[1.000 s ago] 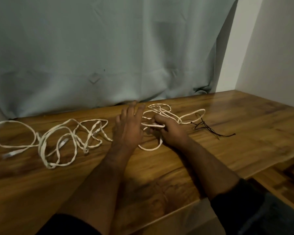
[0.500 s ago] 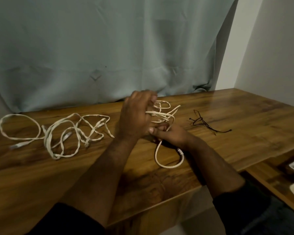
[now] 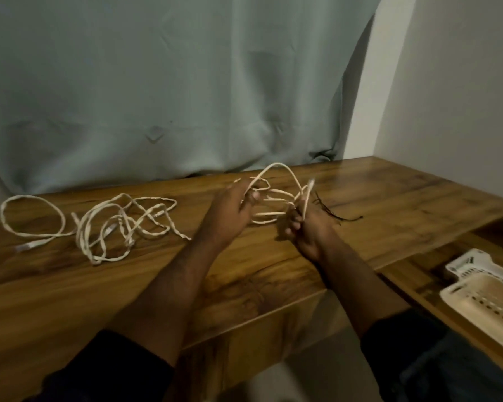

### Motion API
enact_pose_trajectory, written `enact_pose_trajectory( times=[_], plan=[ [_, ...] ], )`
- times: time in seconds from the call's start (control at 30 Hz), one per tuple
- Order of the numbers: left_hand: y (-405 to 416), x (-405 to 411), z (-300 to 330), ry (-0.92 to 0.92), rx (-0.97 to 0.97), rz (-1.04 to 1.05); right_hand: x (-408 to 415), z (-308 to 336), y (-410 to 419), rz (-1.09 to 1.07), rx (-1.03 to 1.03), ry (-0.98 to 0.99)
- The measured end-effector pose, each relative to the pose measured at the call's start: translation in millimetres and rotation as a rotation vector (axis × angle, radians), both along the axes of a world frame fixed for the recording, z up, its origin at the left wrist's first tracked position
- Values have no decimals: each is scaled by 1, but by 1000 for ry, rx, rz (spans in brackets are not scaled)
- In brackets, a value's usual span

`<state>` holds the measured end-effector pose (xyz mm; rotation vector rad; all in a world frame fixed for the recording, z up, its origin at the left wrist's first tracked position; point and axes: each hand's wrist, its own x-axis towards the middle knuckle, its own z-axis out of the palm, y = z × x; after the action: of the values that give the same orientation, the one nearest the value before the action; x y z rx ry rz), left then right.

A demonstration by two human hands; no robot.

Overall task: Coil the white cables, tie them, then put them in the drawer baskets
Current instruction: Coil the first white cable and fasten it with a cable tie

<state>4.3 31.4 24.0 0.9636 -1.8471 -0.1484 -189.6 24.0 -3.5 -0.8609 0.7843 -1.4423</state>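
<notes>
A white cable (image 3: 276,195) hangs in loose loops between my two hands, lifted above the wooden table (image 3: 145,282). My left hand (image 3: 233,211) hooks its curled fingers through the loops on the left. My right hand (image 3: 308,227) grips the cable's strands on the right, one end sticking up past the fingers. A second white cable (image 3: 105,224) lies tangled on the table at the left. Two white drawer baskets (image 3: 488,297) sit in the open drawer at the lower right.
Thin black ties (image 3: 336,214) lie on the table just right of my right hand. A grey-green curtain (image 3: 172,88) hangs behind the table, and a white wall (image 3: 453,97) closes the right side.
Both hands have lifted the cable off the table and drawn apart, stretching its loops between them. The view has tilted, bringing the baskets into sight.
</notes>
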Motion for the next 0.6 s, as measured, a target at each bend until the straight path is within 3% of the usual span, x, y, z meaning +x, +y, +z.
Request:
enact_pose_trajectory(
  times=[0.03, 0.1, 0.23, 0.37, 0.5, 0.6],
  plan=[
    [6, -9, -2, -97, -57, -53, 1, -4, 2, -42, 5, 51],
    [18, -23, -5, -102, -30, -170, 5, -2, 11, -90, 0, 101],
    [36, -38, -12, 125, 339, -380, 14, 0, 26, -18, -184, 233],
    [34, -39, -17, 282, 507, -383, 23, -8, 29, 9, -321, 462],
    [29, -34, -20, 114, 462, -371, 18, -4, 32, -261, -279, 674],
    [27, -41, -18, 111, 322, -273, 17, -5, 30, -159, -229, 543]
  ],
)
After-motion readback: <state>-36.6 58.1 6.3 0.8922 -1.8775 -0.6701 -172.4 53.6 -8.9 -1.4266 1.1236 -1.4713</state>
